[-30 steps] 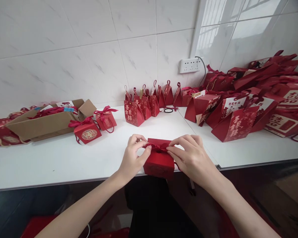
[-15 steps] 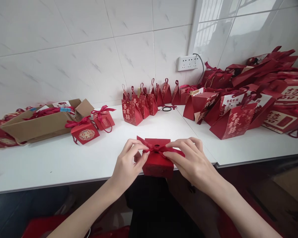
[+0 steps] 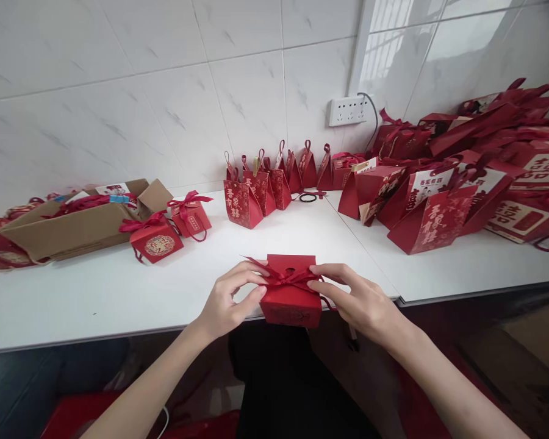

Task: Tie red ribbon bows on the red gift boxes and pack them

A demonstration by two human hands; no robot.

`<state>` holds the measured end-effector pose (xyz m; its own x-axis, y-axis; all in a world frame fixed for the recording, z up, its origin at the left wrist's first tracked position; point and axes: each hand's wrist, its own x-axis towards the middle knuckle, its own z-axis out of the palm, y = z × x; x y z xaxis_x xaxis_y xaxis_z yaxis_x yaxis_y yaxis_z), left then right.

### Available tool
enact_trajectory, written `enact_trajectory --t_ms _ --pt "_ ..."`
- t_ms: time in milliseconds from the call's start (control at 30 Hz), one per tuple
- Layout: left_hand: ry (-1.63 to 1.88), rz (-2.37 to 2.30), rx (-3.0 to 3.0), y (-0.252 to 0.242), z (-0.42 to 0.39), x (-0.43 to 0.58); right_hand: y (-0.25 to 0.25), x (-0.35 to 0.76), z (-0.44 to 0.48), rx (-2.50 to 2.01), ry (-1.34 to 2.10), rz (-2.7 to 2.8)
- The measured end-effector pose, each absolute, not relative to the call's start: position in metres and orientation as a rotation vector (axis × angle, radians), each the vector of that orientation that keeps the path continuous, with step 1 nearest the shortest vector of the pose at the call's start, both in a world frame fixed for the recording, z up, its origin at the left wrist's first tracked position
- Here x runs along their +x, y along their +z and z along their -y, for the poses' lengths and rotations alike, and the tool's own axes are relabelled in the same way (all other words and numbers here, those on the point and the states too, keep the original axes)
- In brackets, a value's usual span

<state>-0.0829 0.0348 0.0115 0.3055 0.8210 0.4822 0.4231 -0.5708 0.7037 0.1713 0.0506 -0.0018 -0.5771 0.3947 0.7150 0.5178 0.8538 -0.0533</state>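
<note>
A small red gift box sits at the front edge of the white table, directly before me. Across its top lies a red ribbon tied in a bow, its knot near the middle below a small dark hole in the lid. My left hand has thumb and fingers closed around the bow's left side. On the other side my right hand pinches the right loop between fingertips. A ribbon end pokes out past the left fingers, and a cord loop shows at the box's right.
Two finished-looking red boxes with bows stand left, beside a cardboard carton of ribboned items. Several triangular red bags line the wall. More red bags and boxes are heaped right. A power strip is on the tiled wall.
Both hands have shifted slightly outward along the bow. The right loop now looks shorter and the bow lies flatter on the lid. The view has tilted a little.
</note>
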Motion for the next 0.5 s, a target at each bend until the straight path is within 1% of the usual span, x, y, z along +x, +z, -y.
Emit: enact_trajectory --t_ms 200,300,400,500 --pt "1.225 -1.187 2.112 0.008 -0.035 -0.080 -0.005 0.183 -0.055 -0.575 -0.135 2.203" --pt "1.234 -1.165 2.182 0.010 -0.033 -0.078 0.013 0.181 -0.058 -0.552 0.042 2.142" --pt "1.238 -1.152 2.283 0.013 -0.033 -0.076 0.040 0.163 -0.066 -0.702 0.215 2.107" --pt "1.257 -1.177 2.407 0.017 -0.033 -0.072 0.058 0.135 -0.082 -0.826 0.409 2.282"
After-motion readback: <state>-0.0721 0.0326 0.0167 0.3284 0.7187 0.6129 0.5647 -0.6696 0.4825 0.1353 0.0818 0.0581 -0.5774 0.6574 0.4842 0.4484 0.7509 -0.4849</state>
